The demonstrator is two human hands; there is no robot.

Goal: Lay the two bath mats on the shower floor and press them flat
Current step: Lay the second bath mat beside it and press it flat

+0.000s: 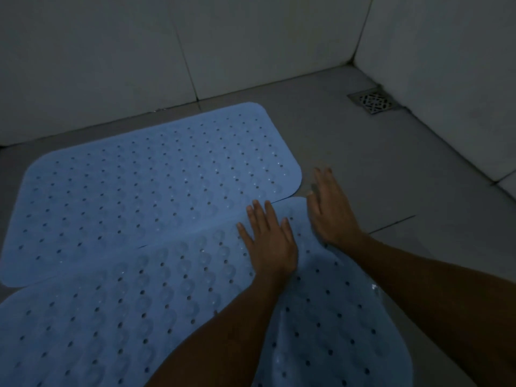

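Two blue bath mats were seen laid side by side on the grey tiled shower floor [363, 169]. The far mat [145, 185] lay flat, its long far edge close to the back wall [111, 57], and was studded with rows of small holes and suction cups. The near mat [117, 311] was placed just beside the far mat on the viewer's side, the two long edges touching or slightly overlapping along a diagonal seam; which of the two could not be told. The right end of the near mat was not fully flat: a raised, rippled fold was visible beneath and between the forearms.

The left hand [269, 241] was laid palm down on the near mat, close to the seam with the far mat, fingers straight and slightly spread, the fingertips reaching the seam. The right hand [332, 210] was set palm down at the rounded right corner of the near mat, fingers straight and held nearly together, the fingertips extending past the mat's edge onto bare tile. Nothing was gripped by either hand.

A square metal drain grate [375, 101] was set in the floor well to the right of the far mat, in the corner where the back wall met the right wall [446, 65]. Both walls were faced with large pale tiles with dark grout lines. The room was dimly lit. No object stood between the hands and the mats.
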